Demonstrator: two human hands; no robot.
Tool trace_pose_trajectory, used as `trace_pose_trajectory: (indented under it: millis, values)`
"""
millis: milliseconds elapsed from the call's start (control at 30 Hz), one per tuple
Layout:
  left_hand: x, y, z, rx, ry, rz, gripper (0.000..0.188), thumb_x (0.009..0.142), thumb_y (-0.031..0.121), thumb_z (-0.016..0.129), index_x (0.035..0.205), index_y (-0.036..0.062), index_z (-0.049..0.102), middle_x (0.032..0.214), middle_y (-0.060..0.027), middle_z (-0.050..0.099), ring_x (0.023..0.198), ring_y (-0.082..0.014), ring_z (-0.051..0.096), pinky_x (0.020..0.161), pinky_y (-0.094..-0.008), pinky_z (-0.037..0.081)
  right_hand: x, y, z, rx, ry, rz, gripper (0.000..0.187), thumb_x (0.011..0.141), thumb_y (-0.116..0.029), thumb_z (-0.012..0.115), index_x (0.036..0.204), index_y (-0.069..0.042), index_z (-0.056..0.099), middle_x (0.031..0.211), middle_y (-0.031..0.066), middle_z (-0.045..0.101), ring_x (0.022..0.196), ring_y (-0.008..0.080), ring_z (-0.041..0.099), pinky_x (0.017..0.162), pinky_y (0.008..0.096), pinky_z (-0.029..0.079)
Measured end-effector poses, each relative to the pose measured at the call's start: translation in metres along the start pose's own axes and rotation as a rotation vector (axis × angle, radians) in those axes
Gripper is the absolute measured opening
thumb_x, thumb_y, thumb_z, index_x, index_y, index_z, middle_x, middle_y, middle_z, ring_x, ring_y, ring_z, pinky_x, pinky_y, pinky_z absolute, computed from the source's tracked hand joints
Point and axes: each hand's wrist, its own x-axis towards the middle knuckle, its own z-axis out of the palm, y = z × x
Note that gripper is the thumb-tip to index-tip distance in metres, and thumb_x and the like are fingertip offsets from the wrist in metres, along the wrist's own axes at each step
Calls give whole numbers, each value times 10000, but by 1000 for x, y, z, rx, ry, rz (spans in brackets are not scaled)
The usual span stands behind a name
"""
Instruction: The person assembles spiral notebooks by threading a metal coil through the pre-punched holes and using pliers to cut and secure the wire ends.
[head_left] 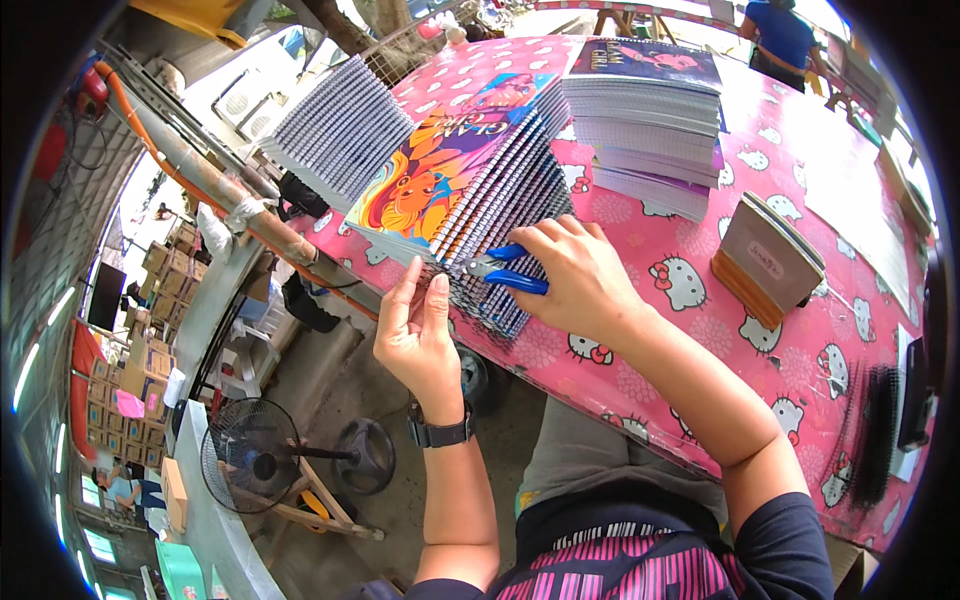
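My right hand [580, 275] grips blue-handled cutting pliers [512, 272]. The jaws point left, at the corner of a tall stack of spiral-bound notebooks [510, 200] with a colourful cartoon cover on top. At that same near corner is my left hand [415, 335], its thumb and forefinger brought close together against the spiral edge. Whatever lies between those fingertips is too small to make out. Coil bindings face me along the stack's right side.
Left of it leans another spiral-bound stack [340, 130]; behind stands a dark-covered pile [645, 120]. A brown block-like holder [768, 258] and a black bundle of coils [875, 435] sit rightward on the pink patterned tablecloth [625, 330]. A fan [255, 455] stands below left.
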Motion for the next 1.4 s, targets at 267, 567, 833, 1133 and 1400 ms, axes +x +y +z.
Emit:
trace_pose_trajectory:
  millis: [267, 567, 833, 1133, 1400]
  values:
    - [-4, -5, 0, 145, -10, 101, 284, 818, -20, 696, 1099, -17, 658, 979, -78, 636, 800, -120, 615, 690, -257, 542, -3, -4, -1, 138, -308, 258, 334, 666, -247, 715, 885, -37, 576, 817, 122, 613, 846, 314, 614, 758, 438, 495]
    - [-5, -10, 0, 94, 8, 63, 273, 812, -43, 691, 1082, -34, 656, 992, -82, 638, 838, -129, 613, 706, -266, 549, -9, -2, 10, 85, -128, 85, 318, 672, -246, 713, 878, -43, 583, 771, 120, 606, 799, 308, 628, 715, 433, 508]
    - [-6, -22, 0, -445, 150, -196, 286, 890, 25, 605, 1168, -29, 565, 1044, -82, 606, 889, -131, 578, 809, -275, 491, -15, 2, 4, 113, -251, 238, 354, 672, -214, 716, 964, -52, 599, 820, 110, 611, 836, 302, 606, 746, 424, 478]
    - [-28, -30, 47, -208, 265, -74, 300, 982, 148, 337, 1116, -63, 502, 1073, -139, 526, 945, -194, 500, 866, -324, 405, -18, -4, 11, 72, -162, 170, 416, 647, -209, 714, 1019, -63, 597, 866, 103, 608, 879, 283, 588, 776, 406, 451]
    - [-27, -39, 50, 154, 247, 105, 346, 1027, 284, 347, 943, -24, 480, 879, -140, 506, 794, -241, 487, 724, -362, 401, -20, 0, 15, 59, -157, 145, 366, 635, -200, 711, 953, -55, 605, 807, 109, 604, 807, 296, 597, 720, 411, 467]
